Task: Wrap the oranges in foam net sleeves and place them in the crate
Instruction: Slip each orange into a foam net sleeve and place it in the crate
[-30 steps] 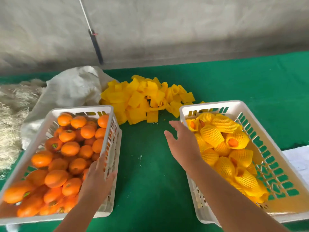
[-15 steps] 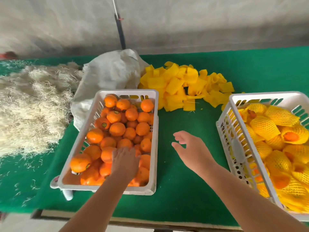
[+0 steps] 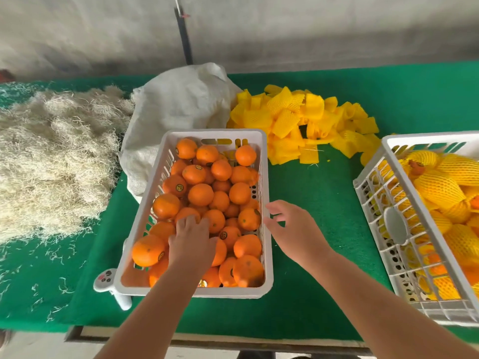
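Observation:
A white crate [image 3: 267,177] in the middle of the table is full of bare oranges [image 3: 200,194]. My left hand [image 3: 191,239] lies palm down on the oranges near the crate's front, fingers spread over them; what is under the palm is hidden. Just outside the crate's right rim, my right hand [image 3: 293,229] hovers with relaxed fingers and holds nothing. A pile of yellow foam net sleeves [image 3: 303,120] lies behind the crate to the right. A second white crate [image 3: 388,203] at the right edge holds oranges wrapped in yellow sleeves [image 3: 438,187].
The table is covered in green cloth [image 3: 316,203]. A heap of pale straw-like fibre [image 3: 51,156] fills the left side, with a white sack [image 3: 178,104] behind the middle crate. A small white controller [image 3: 108,283] lies by the crate's front left corner.
The view has swung left, so the orange crate now sits in the middle. My left hand has moved from the crate's rim onto the oranges. My right hand has drifted left toward that crate.

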